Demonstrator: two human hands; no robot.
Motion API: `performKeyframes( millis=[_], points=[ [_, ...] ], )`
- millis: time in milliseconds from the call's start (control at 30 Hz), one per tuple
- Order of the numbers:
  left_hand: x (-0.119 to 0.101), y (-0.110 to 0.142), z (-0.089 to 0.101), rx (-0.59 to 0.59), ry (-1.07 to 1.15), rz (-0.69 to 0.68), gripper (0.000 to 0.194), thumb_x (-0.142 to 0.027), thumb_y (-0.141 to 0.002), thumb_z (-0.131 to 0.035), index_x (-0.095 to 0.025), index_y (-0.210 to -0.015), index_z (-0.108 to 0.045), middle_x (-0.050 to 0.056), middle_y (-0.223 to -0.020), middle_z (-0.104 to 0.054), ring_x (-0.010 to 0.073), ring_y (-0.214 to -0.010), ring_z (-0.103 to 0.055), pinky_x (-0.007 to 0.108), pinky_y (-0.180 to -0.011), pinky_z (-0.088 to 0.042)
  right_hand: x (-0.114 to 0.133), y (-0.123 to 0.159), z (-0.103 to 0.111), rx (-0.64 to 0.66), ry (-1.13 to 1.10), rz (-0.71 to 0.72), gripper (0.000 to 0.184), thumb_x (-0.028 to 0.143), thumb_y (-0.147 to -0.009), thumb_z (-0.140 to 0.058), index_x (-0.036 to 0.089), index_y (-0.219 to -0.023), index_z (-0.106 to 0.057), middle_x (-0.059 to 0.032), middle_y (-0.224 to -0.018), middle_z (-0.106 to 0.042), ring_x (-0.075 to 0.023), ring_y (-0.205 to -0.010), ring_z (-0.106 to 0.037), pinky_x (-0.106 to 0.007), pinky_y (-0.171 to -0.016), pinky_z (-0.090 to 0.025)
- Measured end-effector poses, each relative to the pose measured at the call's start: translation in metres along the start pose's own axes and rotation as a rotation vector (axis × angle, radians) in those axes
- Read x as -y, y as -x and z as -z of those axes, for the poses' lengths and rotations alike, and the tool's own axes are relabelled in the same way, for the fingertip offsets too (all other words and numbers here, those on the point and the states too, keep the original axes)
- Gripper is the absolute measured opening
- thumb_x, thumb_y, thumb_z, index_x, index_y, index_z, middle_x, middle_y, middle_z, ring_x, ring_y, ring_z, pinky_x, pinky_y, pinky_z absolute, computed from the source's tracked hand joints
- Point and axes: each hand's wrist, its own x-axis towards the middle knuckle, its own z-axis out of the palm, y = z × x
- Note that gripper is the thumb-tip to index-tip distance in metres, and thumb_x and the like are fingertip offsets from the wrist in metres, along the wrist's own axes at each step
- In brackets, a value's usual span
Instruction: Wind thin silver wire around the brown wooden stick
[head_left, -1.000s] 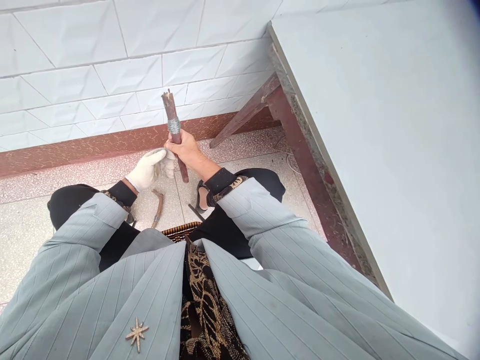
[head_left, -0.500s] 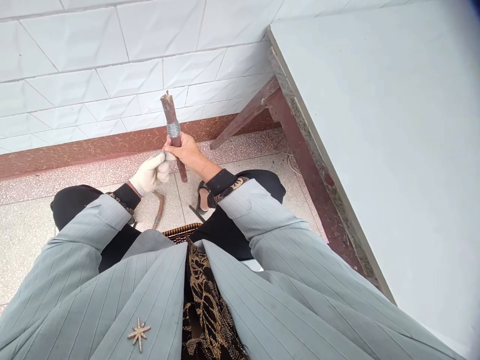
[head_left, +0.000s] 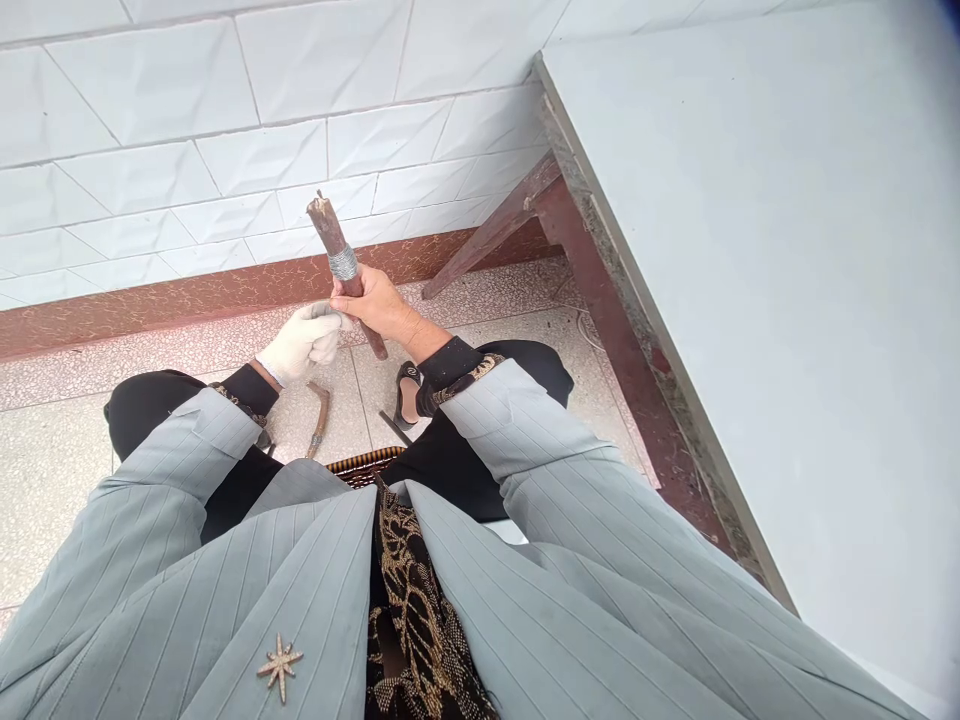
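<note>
My bare right hand [head_left: 381, 303] is wrapped around a short brown wooden stick [head_left: 326, 225], which tilts up and to the left. Silvery wire [head_left: 343, 263] is coiled round the stick just above my fingers. The upper end of the stick looks rough and splintered. Beside the stick, my left hand [head_left: 298, 342] in a white knitted glove has its fingers closed in a pinch close to my right thumb. What is between the gloved fingertips is too small to make out.
A curved brown piece of wood [head_left: 319, 420] lies on the tiled floor below my left hand. Part of a woven basket or seat [head_left: 366, 466] shows between my legs. On the right stands a white-topped table [head_left: 750, 250] with a slanted wooden leg [head_left: 491, 225]. A tiled wall [head_left: 262, 160] rises ahead.
The stick has tipped further to the left at its top, and its lower end has swung right. My gloved hand stays beside it with fingers closed.
</note>
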Motion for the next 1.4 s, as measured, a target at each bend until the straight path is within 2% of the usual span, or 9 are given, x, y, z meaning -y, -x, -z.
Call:
performKeyframes(
  millis=[167,300,500,567,700,867,1033,1233,1400],
  points=[
    [-0.014,-0.004,0.008,-0.396,-1.159,-0.166,0.004,-0.018,-0.086,-0.063,-0.017,-0.089,-0.066,0.005,-0.076,-0.071,0.0178,-0.068,-0.065,0.03,-0.068,-0.046,0.006,0.001,-0.003,-0.176,-0.03,-0.129,0.028,-0.003,-0.078,-0.065,0.02,-0.081,-0.049,0.0077,-0.068,-0.049,-0.0078,-0.059,-0.042,-0.024,-0.057,-0.036],
    [-0.015,-0.004,0.011,-0.451,-1.544,-0.184,0.015,-0.022,-0.094,-0.057,-0.016,-0.1,-0.07,0.012,-0.09,-0.076,0.0254,-0.083,-0.073,0.035,-0.075,-0.048,0.008,0.001,-0.008,-0.208,-0.227,-0.259,0.031,-0.005,-0.086,-0.058,0.022,-0.086,-0.044,0.0112,-0.061,-0.042,-0.0065,-0.049,-0.035,-0.024,-0.05,-0.033],
    [-0.017,-0.001,0.008,-0.531,-1.305,-0.234,0.014,-0.018,-0.092,-0.058,-0.017,-0.097,-0.071,0.008,-0.085,-0.074,0.022,-0.082,-0.07,0.034,-0.079,-0.05,0.012,0.0,-0.007,-0.227,-0.32,-0.311,0.032,-0.007,-0.088,-0.056,0.022,-0.088,-0.044,0.0119,-0.059,-0.042,-0.0062,-0.048,-0.037,-0.021,-0.049,-0.034],
    [-0.018,-0.001,0.012,-0.449,-1.027,-0.255,0.013,-0.016,-0.089,-0.058,-0.017,-0.092,-0.07,0.004,-0.076,-0.07,0.0169,-0.071,-0.064,0.031,-0.073,-0.049,0.014,-0.001,-0.004,-0.223,-0.314,-0.3,0.032,-0.007,-0.087,-0.057,0.022,-0.088,-0.044,0.0118,-0.059,-0.043,-0.0063,-0.048,-0.037,-0.021,-0.048,-0.035],
    [-0.016,-0.003,0.022,-0.136,-0.38,-0.166,0.017,-0.028,-0.094,-0.058,-0.017,-0.093,-0.071,-0.004,-0.055,-0.051,0.01,-0.046,-0.044,0.024,-0.049,-0.038,0.017,-0.001,-0.001,-0.186,-0.284,-0.301,0.032,-0.008,-0.085,-0.059,0.021,-0.087,-0.047,0.0108,-0.06,-0.046,-0.0059,-0.047,-0.038,-0.022,-0.047,-0.034],
    [-0.013,-0.005,0.024,-0.015,-0.024,-0.06,0.037,-0.05,-0.081,-0.081,-0.016,-0.088,-0.069,0.001,-0.073,-0.066,0.0088,-0.053,-0.057,0.023,-0.051,-0.049,0.023,0.001,-0.001,-0.111,-0.244,-0.31,0.03,-0.009,-0.085,-0.06,0.02,-0.085,-0.05,0.0103,-0.059,-0.047,-0.0061,-0.046,-0.04,-0.022,-0.047,-0.034],
    [-0.017,-0.002,0.023,0.048,-0.014,-0.037,0.029,-0.043,-0.081,-0.076,-0.018,-0.08,-0.062,0.002,-0.077,-0.069,0.0137,-0.062,-0.068,0.028,-0.06,-0.057,0.029,0.003,-0.001,-0.007,-0.232,-0.336,0.032,-0.01,-0.086,-0.06,0.019,-0.081,-0.05,0.0102,-0.057,-0.048,-0.006,-0.045,-0.039,-0.022,-0.046,-0.032],
    [-0.024,0.008,0.021,-0.208,-0.668,-0.163,0.01,-0.019,-0.085,-0.062,-0.019,-0.076,-0.058,0.001,-0.066,-0.07,0.0116,-0.06,-0.064,0.024,-0.063,-0.05,0.029,0.0,-0.001,-0.027,-0.197,-0.381,0.032,-0.011,-0.089,-0.058,0.019,-0.079,-0.049,0.0095,-0.056,-0.048,-0.0052,-0.045,-0.037,-0.02,-0.045,-0.031],
    [-0.025,0.018,0.015,-0.138,-0.561,0.007,0.012,-0.026,-0.096,-0.054,-0.021,-0.086,-0.058,-0.003,-0.054,-0.061,0.0112,-0.048,-0.055,0.023,-0.053,-0.042,0.029,0.0,0.01,0.054,-0.224,-0.42,0.03,-0.009,-0.09,-0.058,0.018,-0.079,-0.051,0.0084,-0.057,-0.049,-0.0057,-0.046,-0.039,-0.018,-0.046,-0.032]
  ],
)
